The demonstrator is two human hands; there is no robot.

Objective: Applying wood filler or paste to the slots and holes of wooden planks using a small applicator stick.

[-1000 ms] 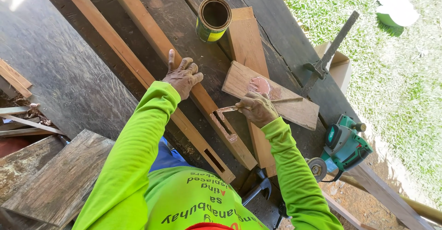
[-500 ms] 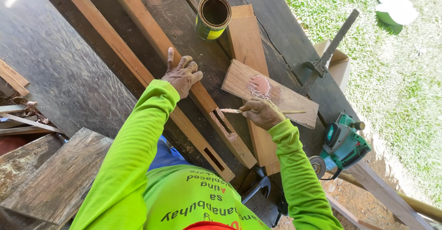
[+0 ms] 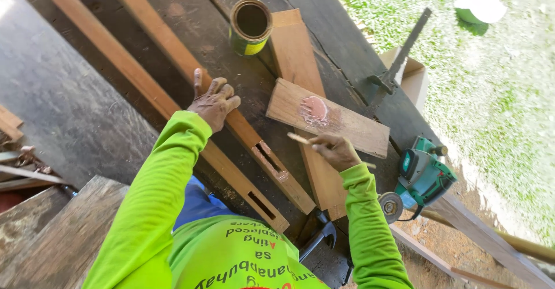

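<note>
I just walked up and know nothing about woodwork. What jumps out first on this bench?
The bright lime-green sleeves, for one: the left hand presses on a long slotted wooden rail, while the right hand holds a thin stick beside a pink blob of filler on a short board. An open tin can stands at the far end, and a green angle grinder sits at the right edge of the dark workbench.

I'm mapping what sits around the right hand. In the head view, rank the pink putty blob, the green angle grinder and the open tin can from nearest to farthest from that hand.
1. Pink putty blob: on the short board just above the right hand, nearest.
2. Green angle grinder: off to the hand's right, at the bench edge.
3. Open tin can: far up the bench, farthest.
</note>
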